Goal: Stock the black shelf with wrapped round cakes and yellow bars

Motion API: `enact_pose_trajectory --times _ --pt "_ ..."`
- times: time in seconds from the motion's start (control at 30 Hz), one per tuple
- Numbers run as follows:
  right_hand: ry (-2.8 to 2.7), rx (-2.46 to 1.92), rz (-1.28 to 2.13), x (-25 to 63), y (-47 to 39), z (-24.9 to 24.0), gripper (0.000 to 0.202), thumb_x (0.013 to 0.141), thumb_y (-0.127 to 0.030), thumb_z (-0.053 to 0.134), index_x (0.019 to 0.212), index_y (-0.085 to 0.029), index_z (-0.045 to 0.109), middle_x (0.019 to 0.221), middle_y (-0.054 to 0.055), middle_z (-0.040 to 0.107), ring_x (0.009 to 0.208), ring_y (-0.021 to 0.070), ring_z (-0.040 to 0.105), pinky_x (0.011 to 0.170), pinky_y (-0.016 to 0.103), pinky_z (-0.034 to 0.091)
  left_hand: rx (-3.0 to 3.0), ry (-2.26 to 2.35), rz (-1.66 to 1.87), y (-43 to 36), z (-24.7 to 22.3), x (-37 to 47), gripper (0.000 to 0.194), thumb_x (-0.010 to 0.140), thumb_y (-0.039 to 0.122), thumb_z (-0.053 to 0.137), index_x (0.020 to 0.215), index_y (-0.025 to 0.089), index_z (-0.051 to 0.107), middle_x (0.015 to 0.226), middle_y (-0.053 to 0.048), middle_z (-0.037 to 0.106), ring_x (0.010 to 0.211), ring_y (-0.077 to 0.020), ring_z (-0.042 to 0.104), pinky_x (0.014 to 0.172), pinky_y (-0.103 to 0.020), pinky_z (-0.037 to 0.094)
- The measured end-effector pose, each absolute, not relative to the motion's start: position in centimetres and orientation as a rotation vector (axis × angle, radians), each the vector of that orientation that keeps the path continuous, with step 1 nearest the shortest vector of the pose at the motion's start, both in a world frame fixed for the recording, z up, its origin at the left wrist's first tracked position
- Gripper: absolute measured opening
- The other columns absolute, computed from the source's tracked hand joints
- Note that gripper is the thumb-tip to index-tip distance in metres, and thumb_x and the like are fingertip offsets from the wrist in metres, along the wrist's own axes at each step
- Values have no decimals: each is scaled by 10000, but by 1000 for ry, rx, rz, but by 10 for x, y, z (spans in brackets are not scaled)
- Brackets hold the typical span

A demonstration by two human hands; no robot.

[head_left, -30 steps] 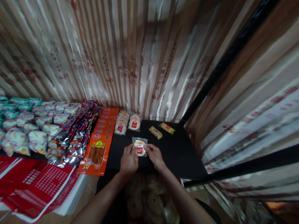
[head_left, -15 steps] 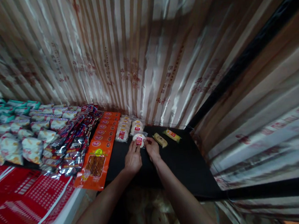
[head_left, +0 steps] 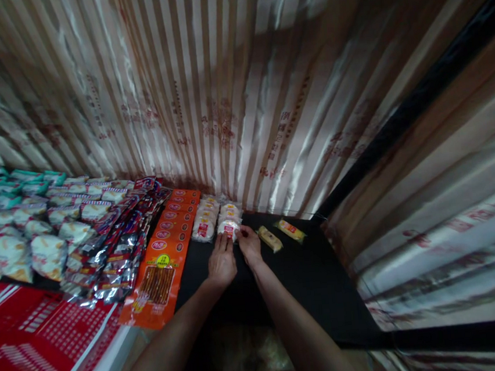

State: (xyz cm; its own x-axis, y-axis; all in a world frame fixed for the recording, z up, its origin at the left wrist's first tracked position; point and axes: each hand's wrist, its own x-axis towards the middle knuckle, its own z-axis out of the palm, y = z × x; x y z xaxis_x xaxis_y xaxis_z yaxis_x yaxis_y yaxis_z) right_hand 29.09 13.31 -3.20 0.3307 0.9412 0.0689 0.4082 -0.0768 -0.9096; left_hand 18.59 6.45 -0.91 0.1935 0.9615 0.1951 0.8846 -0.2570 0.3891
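Head view: rests fingers of left hand (head_left: 222, 262), nearly straight and close together, on near edge of white snack packet (head_left: 230, 226); sets thumb and fingertips of right hand (head_left: 250, 245), bent and barely parted, at its right edge. Cannot tell firm pinch from mere touch. Has this packet at near end of a row on black tabletop (head_left: 313, 284), just beside another row of white packets (head_left: 205, 220) and near two yellow packets (head_left: 270, 238).

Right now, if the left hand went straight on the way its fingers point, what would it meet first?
The left hand appears to touch the front white packet, so that comes first; next, probably the similar packets behind it, then the striped sheeting. Depth is hard to judge.
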Motion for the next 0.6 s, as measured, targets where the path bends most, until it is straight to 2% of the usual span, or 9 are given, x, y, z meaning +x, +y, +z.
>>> enact_pose_trajectory --times 0.2,0.37,0.53,0.6 --pt "-1264 -1650 696 290 131 -34 337 715 -283 532 1030 -192 611 896 34 684 776 166 629 766 297 489 2259 1777 602 66 -13 188 549 783 119 404 1325 29 399 1422 -173 365 1353 -278 260 1087 -421 305" --pt "-1281 -1608 694 291 124 -39 402 712 -271 523 1087 -145 596 1006 96 667 878 193 626 843 334 477 2215 1798 574 65 -12 191 561 789 126 401 1338 19 369 1441 -186 324 1356 -303 244 1038 -456 358" --pt "-1279 -1581 576 296 99 -39 396 730 -273 501 1083 -129 605 1088 139 626 906 208 605 837 362 482 2249 1749 674 58 -8 192 514 778 89 393 1286 20 429 1436 -192 332 1364 -290 225 1053 -434 351" --pt "-1303 -1566 554 299 82 -35 377 751 -276 471 1065 -125 614 1077 144 623 887 204 601 796 344 496 2248 1731 764 51 -6 194 465 780 80 391 1234 41 486 1405 -187 381 1347 -274 272 1061 -408 348"
